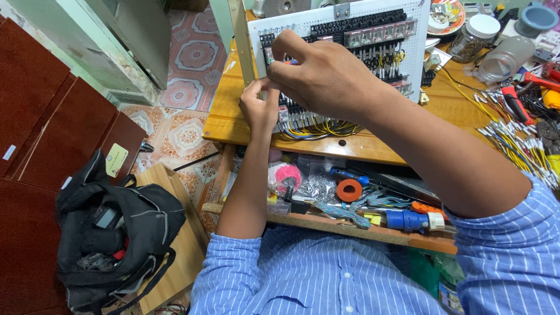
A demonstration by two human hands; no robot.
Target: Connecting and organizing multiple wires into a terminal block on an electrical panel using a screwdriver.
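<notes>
Hands [315, 76] at white wiring panel [350, 17]

shirt [326, 274]: blue with fine white vertical stripes, buttoned placket down the middle, lower centre of frame | sleeves: same striped cloth, rolled up to the elbows, lower left and lower right | left hand [261, 108], right hand [324, 76]: bare, no rings or watch visible
</notes>
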